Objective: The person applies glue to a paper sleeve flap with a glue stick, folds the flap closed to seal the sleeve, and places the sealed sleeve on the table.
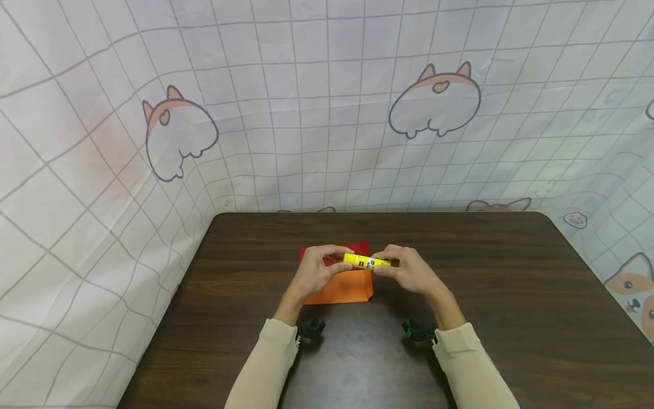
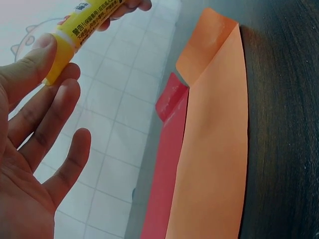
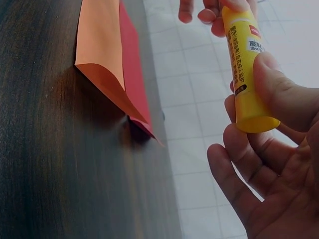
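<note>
A yellow glue stick (image 1: 365,262) is held level above the table between both hands. My left hand (image 1: 318,269) pinches its capped end between thumb and fingers, the other fingers spread loose in the left wrist view. With thumb and fingers my right hand (image 1: 409,269) grips the opposite end, whose round base (image 3: 256,123) shows in the right wrist view. Below lies an orange paper envelope (image 1: 339,288), its end flap (image 2: 209,45) lifted. Just behind it lies a red paper envelope (image 1: 364,248), partly hidden by the hands and the orange one.
Both envelopes lie on a dark wood-grain table (image 1: 245,272). A white gridded curtain (image 1: 327,142) with cartoon dogs hangs behind the table and along its sides. Small dark wrist cameras are strapped below each hand.
</note>
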`<action>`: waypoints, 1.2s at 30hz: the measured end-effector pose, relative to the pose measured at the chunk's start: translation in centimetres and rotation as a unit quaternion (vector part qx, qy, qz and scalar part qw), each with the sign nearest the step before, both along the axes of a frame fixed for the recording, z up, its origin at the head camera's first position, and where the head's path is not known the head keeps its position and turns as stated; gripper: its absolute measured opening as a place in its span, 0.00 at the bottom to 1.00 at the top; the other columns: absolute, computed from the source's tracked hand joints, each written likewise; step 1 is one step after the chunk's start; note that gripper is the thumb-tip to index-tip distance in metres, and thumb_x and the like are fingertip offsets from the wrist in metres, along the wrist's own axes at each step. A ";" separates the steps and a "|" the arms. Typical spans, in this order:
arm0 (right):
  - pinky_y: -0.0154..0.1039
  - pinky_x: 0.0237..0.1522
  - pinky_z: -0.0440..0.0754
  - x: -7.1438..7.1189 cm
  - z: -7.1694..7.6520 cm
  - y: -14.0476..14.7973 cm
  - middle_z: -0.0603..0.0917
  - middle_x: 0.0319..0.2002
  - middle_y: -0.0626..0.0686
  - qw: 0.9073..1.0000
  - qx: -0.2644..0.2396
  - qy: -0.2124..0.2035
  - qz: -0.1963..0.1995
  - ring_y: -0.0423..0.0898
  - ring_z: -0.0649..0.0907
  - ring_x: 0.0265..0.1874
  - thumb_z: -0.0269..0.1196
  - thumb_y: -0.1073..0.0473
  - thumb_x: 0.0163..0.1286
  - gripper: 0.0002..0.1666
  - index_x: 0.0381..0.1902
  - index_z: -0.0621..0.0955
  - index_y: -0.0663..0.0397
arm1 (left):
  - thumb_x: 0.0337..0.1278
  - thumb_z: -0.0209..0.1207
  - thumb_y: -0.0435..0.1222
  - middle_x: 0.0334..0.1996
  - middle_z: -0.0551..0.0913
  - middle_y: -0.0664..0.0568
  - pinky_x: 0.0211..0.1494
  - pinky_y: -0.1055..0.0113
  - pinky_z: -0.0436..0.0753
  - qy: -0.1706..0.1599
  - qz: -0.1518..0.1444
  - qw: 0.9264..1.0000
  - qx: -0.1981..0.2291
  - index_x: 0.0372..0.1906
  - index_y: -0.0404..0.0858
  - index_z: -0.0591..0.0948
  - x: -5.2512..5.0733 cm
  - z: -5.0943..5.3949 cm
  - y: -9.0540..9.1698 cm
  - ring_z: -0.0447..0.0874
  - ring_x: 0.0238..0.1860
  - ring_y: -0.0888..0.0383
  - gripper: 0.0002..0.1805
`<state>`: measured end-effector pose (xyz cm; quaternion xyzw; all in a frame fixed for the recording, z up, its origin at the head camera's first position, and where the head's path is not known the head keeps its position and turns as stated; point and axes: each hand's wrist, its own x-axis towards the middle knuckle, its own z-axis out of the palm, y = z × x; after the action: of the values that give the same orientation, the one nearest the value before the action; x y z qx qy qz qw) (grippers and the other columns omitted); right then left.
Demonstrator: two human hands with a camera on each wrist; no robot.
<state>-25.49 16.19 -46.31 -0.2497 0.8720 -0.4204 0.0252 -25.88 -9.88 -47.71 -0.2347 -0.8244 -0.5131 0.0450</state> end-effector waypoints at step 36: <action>0.38 0.36 0.75 0.0 0.0 0.1 0.84 0.37 0.47 1.000 -0.008 0.013 -0.011 0.46 0.75 0.32 0.70 0.57 0.68 0.14 0.50 0.88 0.51 | 0.56 0.72 0.39 0.41 0.91 0.56 0.47 0.62 0.84 0.000 0.000 1.000 0.006 0.50 0.46 0.89 -0.3 0.1 -0.4 0.84 0.40 0.59 0.15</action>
<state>-25.52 16.29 -46.31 -0.2459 0.8716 -0.4240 0.0072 -26.13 -10.24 -47.62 -0.2342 -0.8212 -0.5183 0.0461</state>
